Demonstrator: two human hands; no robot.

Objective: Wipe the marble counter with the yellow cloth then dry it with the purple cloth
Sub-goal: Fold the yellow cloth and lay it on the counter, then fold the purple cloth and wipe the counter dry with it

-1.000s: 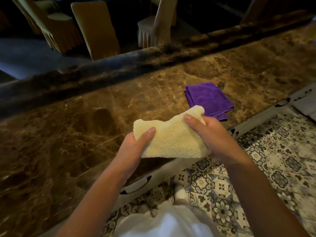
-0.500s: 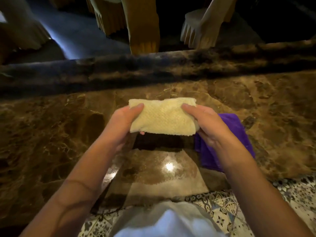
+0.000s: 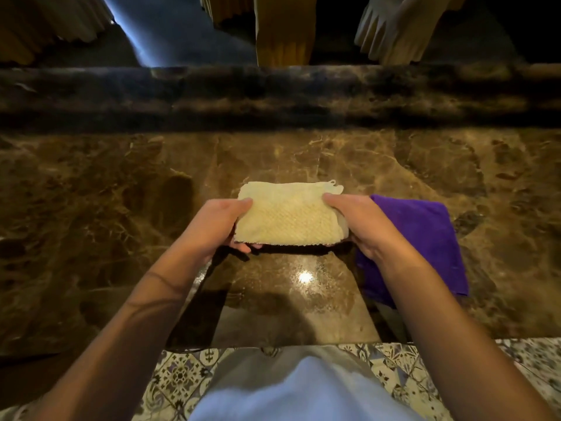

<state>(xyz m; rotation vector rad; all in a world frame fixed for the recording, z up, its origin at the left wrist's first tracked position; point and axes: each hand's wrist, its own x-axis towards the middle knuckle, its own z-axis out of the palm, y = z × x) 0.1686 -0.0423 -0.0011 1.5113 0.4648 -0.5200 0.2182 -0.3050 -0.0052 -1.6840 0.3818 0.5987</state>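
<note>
Beyond the far edge, a dim grey floor (image 3: pixel 182 34) with a pale streak of light. Three chairs there, cut off by the top of the frame: a tan one (image 3: pixel 45 22) at left, a mustard-yellow one (image 3: pixel 282 28) in the middle, a cream one (image 3: pixel 394 28) at right. At the near edge, patterned floor tiles (image 3: pixel 182 378) in grey and cream. A white garment (image 3: pixel 303 390) at bottom centre.

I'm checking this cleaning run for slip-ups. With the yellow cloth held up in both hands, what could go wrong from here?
The folded yellow waffle-weave cloth, held by the left hand and right hand, may wipe only a narrow strip of the brown marble counter. Wiping rightward could also snag or dampen the folded purple cloth lying there.
</note>
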